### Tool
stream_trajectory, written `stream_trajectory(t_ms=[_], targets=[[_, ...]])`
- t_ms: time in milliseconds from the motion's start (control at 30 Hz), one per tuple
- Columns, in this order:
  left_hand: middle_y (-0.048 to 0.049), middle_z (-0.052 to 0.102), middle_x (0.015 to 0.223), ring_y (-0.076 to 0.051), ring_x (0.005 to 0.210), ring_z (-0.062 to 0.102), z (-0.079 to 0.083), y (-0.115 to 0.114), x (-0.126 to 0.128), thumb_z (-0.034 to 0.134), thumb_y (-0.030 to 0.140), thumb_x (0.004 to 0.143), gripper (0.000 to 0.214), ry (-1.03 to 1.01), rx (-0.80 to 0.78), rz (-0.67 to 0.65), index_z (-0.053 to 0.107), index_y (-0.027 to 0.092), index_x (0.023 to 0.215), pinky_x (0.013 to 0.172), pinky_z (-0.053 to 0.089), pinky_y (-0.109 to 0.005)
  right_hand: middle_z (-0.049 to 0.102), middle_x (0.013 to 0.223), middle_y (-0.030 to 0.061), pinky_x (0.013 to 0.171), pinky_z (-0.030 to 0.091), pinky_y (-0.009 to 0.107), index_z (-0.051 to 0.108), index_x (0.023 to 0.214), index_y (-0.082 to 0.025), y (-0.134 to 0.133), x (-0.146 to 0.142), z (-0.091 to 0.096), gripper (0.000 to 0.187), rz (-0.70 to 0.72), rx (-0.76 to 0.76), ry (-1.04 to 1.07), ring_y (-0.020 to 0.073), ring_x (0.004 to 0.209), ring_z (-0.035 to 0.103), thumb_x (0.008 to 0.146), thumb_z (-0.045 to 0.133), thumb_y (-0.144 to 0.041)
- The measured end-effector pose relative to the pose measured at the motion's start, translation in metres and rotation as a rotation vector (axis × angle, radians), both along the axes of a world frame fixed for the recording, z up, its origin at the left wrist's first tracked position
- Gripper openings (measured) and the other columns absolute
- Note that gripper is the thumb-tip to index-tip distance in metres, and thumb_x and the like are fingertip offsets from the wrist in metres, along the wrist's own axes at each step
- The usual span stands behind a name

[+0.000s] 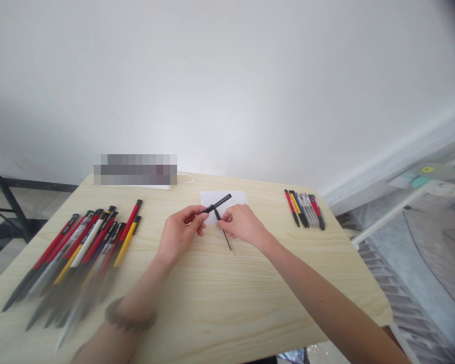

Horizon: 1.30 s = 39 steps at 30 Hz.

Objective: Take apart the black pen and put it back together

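My left hand (182, 228) pinches a black pen barrel (220, 202) that points up and to the right over a white sheet of paper (235, 197). My right hand (241, 224) is closed on a thin black refill (224, 235), which slants down toward the table beside the barrel's near end. Both hands meet at the middle of the light wooden table (220, 298).
Several red, yellow, white and black pens (87, 247) lie in a row on the left of the table. A smaller group of pens (305, 207) lies at the far right. A white box (136, 174) stands at the back edge by the wall.
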<state>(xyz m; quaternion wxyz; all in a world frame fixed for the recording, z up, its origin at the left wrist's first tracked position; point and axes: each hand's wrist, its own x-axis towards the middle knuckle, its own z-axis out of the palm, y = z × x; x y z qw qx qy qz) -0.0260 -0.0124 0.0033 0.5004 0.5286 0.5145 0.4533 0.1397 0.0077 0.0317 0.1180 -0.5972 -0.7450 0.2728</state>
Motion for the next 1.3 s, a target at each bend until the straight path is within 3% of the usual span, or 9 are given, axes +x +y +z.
stream_trajectory(t_ms=[167,267,400,567,733,1067,1300], targets=[[0.0003,0.058,0.061,-0.012,0.050,0.052,0.001,-0.001,0.000,0.058,0.041,0.073,0.033,0.021,-0.009,-0.003,0.062,0.014,0.092,0.057,0.044,-0.025,0.063,0.049,0.0024,0.043,0.045,0.021,0.063,0.055,-0.015,-0.001,0.018,-0.001,0.017,-0.100,-0.141,0.309,0.0111,0.042,0.056,0.070,0.060,-0.021],[0.0010,0.057,0.059,-0.011,0.050,0.051,0.001,-0.001,0.001,0.058,0.040,0.073,0.031,0.056,-0.013,-0.002,0.062,0.015,0.090,0.056,0.043,-0.025,0.064,0.055,0.0037,0.047,0.052,0.023,0.066,0.067,-0.012,-0.002,0.036,-0.001,0.016,-0.210,-0.255,0.595,0.0122,0.048,0.060,0.070,0.063,-0.028],[0.0017,0.056,0.058,-0.011,0.050,0.051,0.001,-0.001,0.004,0.057,0.039,0.074,0.029,0.137,-0.029,-0.014,0.063,0.016,0.091,0.054,0.042,-0.023,0.064,0.058,0.0025,0.052,0.053,0.021,0.065,0.068,-0.011,-0.001,0.057,-0.004,0.018,-0.371,-0.296,0.860,0.0095,0.050,0.060,0.068,0.067,-0.029],[0.0019,0.057,0.057,-0.012,0.049,0.051,0.001,-0.002,0.005,0.055,0.040,0.076,0.030,0.294,0.011,-0.011,0.065,0.018,0.093,0.052,0.041,-0.023,0.064,0.056,0.0013,0.049,0.051,0.018,0.064,0.067,-0.012,0.006,0.070,-0.019,0.015,-0.504,-0.262,1.130,0.0079,0.049,0.059,0.067,0.068,-0.027],[0.0004,0.062,0.060,-0.014,0.055,0.055,-0.001,-0.001,0.004,0.055,0.040,0.075,0.029,0.451,0.062,0.010,0.067,0.019,0.092,0.056,0.041,-0.024,0.063,0.055,-0.0002,0.048,0.051,0.017,0.064,0.068,-0.012,0.010,0.068,-0.028,0.013,-0.649,-0.077,1.367,0.0074,0.048,0.059,0.066,0.068,-0.024],[0.0007,0.063,0.060,-0.014,0.056,0.055,-0.002,-0.001,0.003,0.054,0.040,0.076,0.030,0.489,0.052,-0.007,0.067,0.018,0.093,0.056,0.041,-0.023,0.063,0.056,-0.0004,0.052,0.053,0.019,0.063,0.070,-0.012,0.007,0.054,-0.026,0.014,-0.750,0.218,1.423,0.0086,0.050,0.060,0.066,0.067,-0.025],[-0.0001,0.065,0.063,-0.015,0.057,0.056,-0.006,-0.001,0.003,0.054,0.040,0.076,0.031,0.506,0.069,-0.018,0.067,0.018,0.093,0.057,0.041,-0.024,0.063,0.057,-0.0005,0.052,0.054,0.021,0.063,0.071,-0.013,0.004,0.051,-0.026,0.014,-0.733,0.278,1.372,0.0092,0.050,0.061,0.068,0.066,-0.026]])
